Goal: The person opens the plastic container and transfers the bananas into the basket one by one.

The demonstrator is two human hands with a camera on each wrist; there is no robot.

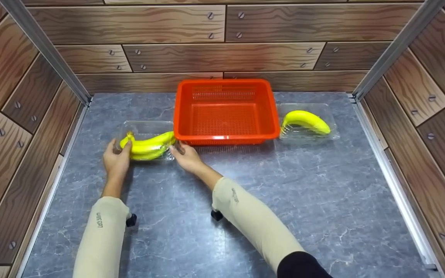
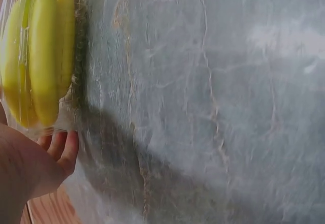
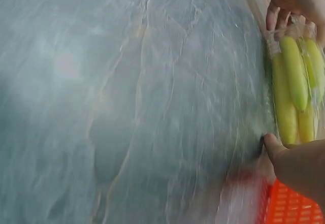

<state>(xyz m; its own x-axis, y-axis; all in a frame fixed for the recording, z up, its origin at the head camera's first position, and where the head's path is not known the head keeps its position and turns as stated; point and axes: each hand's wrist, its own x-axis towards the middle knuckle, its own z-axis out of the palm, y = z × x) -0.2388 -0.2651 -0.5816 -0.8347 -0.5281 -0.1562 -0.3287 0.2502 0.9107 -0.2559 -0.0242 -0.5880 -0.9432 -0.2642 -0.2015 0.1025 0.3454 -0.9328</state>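
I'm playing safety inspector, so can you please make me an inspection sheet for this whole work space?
Surface: grey, marble-patterned tabletop.
Job's things: bananas in a left-side clear container; red basket in the middle; single banana in a second container, right of the basket.
Clutter: nothing seen.
Hands: left hand and right hand hold opposite ends of the left-side container.
Cables: nothing seen.
Surroundings: wood-patterned walls, metal corner posts.
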